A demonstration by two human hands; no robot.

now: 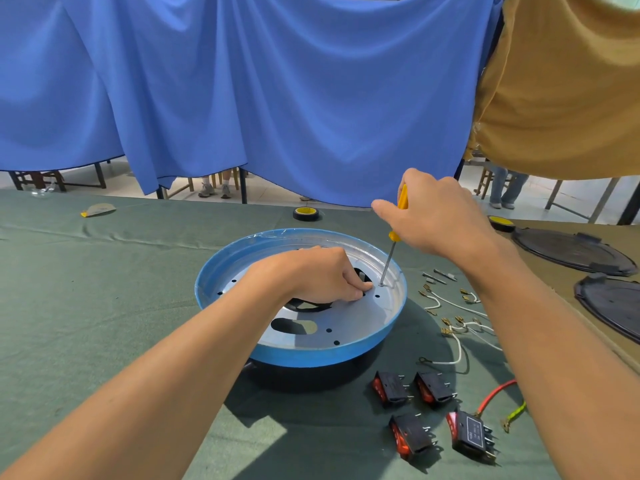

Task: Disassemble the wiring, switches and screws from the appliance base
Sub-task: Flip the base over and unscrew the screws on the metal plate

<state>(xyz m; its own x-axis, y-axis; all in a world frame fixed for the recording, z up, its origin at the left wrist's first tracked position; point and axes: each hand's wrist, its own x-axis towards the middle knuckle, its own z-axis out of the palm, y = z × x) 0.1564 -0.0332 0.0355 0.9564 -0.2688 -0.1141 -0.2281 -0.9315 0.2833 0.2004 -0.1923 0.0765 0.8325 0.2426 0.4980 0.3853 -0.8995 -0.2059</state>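
Head cam, as I see it: appliance base (298, 355), blue rim w/ silver plate, sits mid counter (104, 289). Left grip (311, 275) is curled on the plate, fingers hooked at the edge of a dark cut-out. Right grip (440, 216) is clamped round a yellow screwdriver (394, 237), near upright, tip on a screw (381, 284) by the base's right rim. Right of the base lie 4 black-red switches (434, 388) and loose white wires (450, 303) w/ brass terminals.

Four rocker switches (389, 389), two tape rolls (305, 213), two black lids (571, 251), one blue base (301, 355), one screwdriver (391, 254)
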